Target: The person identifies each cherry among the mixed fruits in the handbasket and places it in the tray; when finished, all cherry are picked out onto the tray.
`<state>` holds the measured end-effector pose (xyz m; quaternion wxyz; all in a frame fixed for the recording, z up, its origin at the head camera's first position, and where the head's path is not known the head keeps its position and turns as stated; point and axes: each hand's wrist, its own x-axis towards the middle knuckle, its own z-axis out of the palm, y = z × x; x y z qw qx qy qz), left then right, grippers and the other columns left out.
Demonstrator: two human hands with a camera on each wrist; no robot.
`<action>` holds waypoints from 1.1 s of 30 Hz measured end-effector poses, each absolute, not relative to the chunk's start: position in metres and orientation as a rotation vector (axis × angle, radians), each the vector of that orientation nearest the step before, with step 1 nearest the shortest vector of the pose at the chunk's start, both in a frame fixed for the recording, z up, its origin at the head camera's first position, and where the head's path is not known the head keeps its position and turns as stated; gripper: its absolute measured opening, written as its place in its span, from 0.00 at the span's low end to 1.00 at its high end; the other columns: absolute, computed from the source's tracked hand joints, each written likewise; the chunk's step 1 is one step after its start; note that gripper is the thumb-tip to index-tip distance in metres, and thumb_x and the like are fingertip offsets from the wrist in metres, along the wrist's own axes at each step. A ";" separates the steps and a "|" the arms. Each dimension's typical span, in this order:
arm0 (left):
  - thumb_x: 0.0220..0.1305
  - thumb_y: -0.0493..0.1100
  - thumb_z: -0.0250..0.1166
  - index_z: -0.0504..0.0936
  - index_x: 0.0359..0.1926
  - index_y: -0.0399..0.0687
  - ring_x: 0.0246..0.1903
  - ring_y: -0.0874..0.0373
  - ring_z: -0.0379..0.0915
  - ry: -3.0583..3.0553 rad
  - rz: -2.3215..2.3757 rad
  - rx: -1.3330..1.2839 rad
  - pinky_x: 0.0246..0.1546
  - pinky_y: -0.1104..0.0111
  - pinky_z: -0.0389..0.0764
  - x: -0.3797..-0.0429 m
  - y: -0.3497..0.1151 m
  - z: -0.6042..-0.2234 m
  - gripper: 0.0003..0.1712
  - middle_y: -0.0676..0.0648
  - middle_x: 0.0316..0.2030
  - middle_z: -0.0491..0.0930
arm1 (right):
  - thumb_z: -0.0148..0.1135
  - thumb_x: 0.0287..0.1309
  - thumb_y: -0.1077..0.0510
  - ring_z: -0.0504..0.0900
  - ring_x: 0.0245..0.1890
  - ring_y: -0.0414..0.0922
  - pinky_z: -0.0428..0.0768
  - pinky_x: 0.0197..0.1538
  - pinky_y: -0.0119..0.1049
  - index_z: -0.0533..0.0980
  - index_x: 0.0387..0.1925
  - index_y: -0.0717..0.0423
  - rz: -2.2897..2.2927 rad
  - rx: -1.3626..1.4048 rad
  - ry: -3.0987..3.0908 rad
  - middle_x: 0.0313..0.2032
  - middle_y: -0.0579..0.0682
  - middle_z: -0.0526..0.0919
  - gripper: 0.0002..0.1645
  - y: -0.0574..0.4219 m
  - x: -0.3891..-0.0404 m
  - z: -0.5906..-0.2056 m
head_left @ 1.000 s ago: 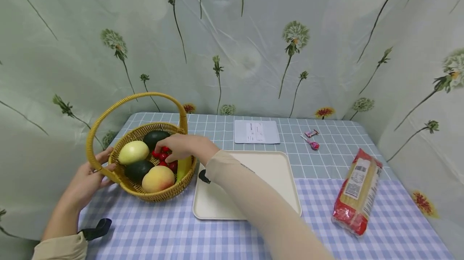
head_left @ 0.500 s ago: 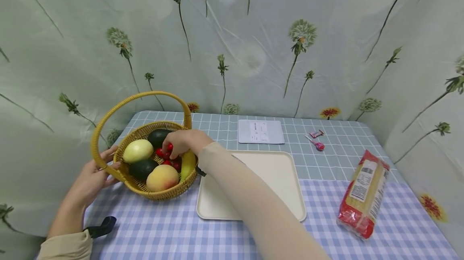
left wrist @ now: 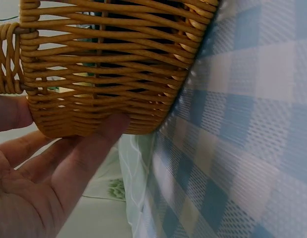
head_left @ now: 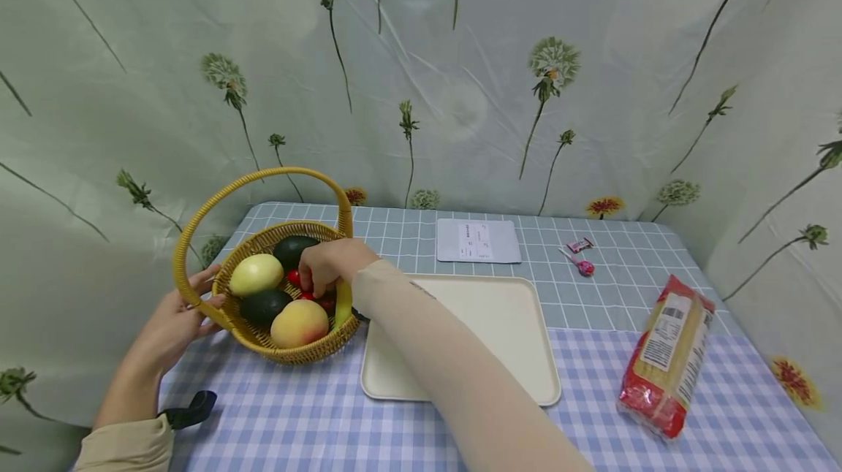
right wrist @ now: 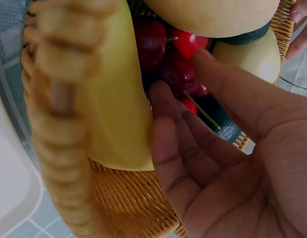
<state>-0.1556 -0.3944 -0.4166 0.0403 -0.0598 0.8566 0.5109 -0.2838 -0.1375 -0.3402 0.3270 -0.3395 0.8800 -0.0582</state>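
Reaching down into the yellow wicker basket (head_left: pixel 296 356), the right hand (right wrist: pixel 213 153) is right in among the cherries (right wrist: pixel 179 72). Its thumb and fingers are partly bent, with a bit of a gap between the tips and a dark red one sitting about there; honestly can't tell if it's actually pinched or just being touched. The cherries are bunched inside the basket, stems showing on a couple, right up against the banana (right wrist: pixel 116 94) and just behind the peach (head_left: pixel 299 324).

Left hand (head_left: pixel 172 318) is over on the basket's left side, near the foot of the handle (head_left: pixel 230 185). Fingers look spread and pretty straight, touching the outside of the weave, nothing else in there.

Also in the basket: a pale yellow-green fruit (head_left: pixel 255 275) and two dark green ones (head_left: pixel 294 249), one nearer the back and one nearer the front.

Just right of the basket there's a cream tray (head_left: pixel 490 340), partly under the right sleeve (head_left: pixel 454 362). Behind that, a flat grey packet with a white label (head_left: pixel 478 240), then a lollipop (head_left: pixel 582 265) and a little wrapped candy (head_left: pixel 580 245). Far right is a red-ended noodle pack (head_left: pixel 666 359), lying at a slant on the checked cloth (head_left: pixel 296 424).
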 end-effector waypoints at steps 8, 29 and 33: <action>0.85 0.42 0.54 0.42 0.86 0.36 0.44 0.83 0.74 2.622 1.574 -0.187 0.42 0.73 0.86 -0.156 -0.392 -0.415 0.42 0.18 0.78 0.51 | 0.73 0.69 0.56 0.80 0.42 0.37 0.81 0.43 0.28 0.86 0.51 0.41 -0.161 -0.867 2.271 0.42 0.38 0.84 0.11 -0.140 -0.284 -0.340; 0.86 0.43 0.53 0.41 0.87 0.39 0.44 0.85 0.72 2.619 1.548 -0.206 0.43 0.74 0.86 -0.155 -0.390 -0.411 0.42 0.19 0.80 0.48 | 0.74 0.68 0.56 0.77 0.33 0.38 0.76 0.35 0.29 0.80 0.29 0.46 -0.134 -0.879 2.300 0.31 0.43 0.80 0.12 -0.141 -0.281 -0.342; 0.86 0.44 0.54 0.41 0.87 0.40 0.44 0.85 0.71 2.616 1.544 -0.215 0.43 0.73 0.86 -0.154 -0.390 -0.411 0.42 0.19 0.80 0.48 | 0.73 0.69 0.55 0.78 0.35 0.38 0.76 0.35 0.28 0.79 0.31 0.46 -0.117 -0.865 2.317 0.33 0.42 0.81 0.11 -0.143 -0.279 -0.341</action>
